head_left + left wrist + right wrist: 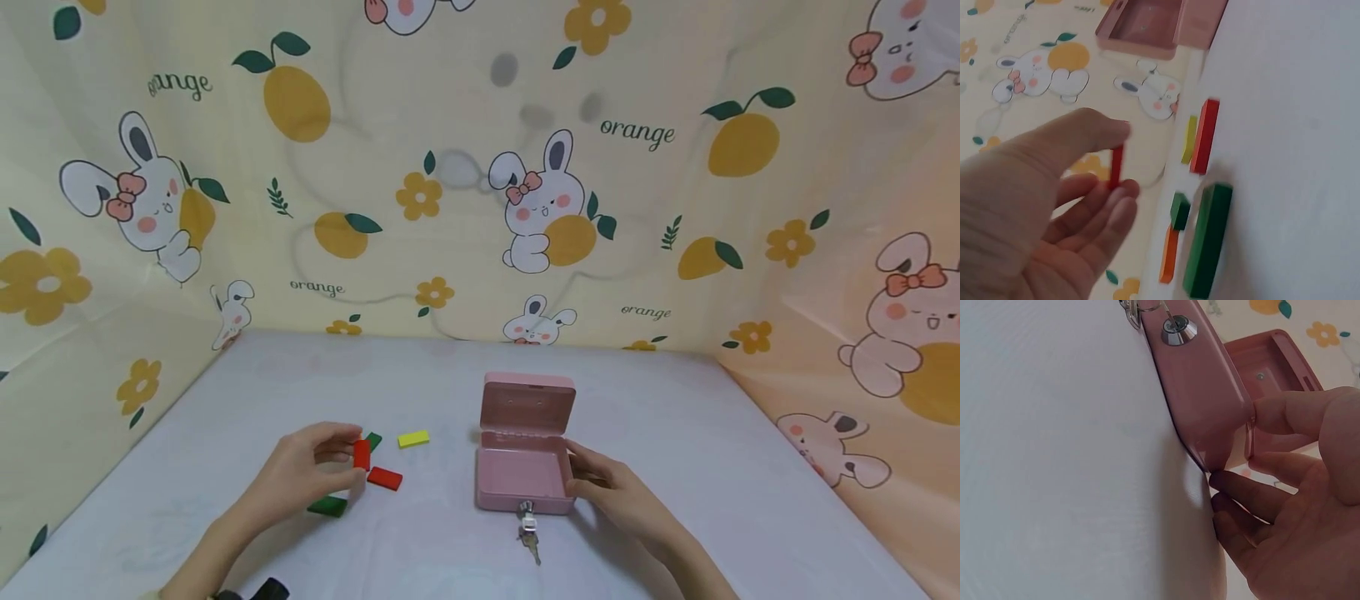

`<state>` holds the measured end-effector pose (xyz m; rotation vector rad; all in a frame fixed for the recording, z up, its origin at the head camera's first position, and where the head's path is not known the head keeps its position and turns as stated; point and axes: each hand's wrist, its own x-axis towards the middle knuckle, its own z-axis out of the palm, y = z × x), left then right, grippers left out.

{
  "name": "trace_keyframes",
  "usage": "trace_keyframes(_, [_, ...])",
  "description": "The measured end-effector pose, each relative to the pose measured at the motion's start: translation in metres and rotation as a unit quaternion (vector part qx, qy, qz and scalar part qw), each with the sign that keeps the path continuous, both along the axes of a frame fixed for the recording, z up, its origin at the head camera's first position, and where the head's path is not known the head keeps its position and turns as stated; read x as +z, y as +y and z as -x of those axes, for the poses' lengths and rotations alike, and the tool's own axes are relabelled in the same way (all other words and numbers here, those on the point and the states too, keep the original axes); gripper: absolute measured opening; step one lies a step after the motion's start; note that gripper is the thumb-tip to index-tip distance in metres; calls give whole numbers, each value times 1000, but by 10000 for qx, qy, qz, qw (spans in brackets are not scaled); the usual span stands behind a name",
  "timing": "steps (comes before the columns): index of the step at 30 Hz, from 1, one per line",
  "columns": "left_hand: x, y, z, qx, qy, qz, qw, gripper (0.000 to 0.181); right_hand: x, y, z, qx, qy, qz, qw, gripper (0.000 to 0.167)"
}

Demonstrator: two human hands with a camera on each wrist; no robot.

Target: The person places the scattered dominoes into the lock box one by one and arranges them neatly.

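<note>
My left hand (311, 462) pinches a red block (362, 455) between thumb and fingertips, above the white table; the left wrist view shows this block (1116, 166) edge-on. Around it lie another red block (385, 478), a long green block (327, 506), a small green block (372, 441) and a yellow block (413, 439). An orange block (1169, 255) also appears in the left wrist view. A pink cash box (522, 472) stands with its lid (527, 406) raised and nothing inside. Fairly straight fingers of my right hand (611, 492) touch the box's right side.
Keys (530, 542) hang from the lock (527, 507) at the box's front. Behind the white table (637, 400) and along its sides hangs cloth (450, 100) printed with rabbits and oranges. A black object (270, 589) shows near my left wrist.
</note>
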<state>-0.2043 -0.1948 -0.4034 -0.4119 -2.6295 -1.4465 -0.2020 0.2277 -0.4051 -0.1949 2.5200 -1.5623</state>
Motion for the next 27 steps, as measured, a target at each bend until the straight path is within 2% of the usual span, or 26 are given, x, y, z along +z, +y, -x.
trace_keyframes(5, [1,13,-1,-330,42,-540,9980,54,0,-1,-1,-120,-44,10,9999,62])
trace_keyframes(14, [6,43,-7,-716,242,-1071,9914,50,0,-2,-1,-124,-32,2,9999,60])
trace_keyframes(22, [10,68,-7,-968,492,-1124,9877,48,0,-2,-2,-120,-22,-21,9999,60])
trace_keyframes(27, [14,87,-3,-1123,707,-964,9865,45,0,-2,-2,-89,-21,0,10000,59])
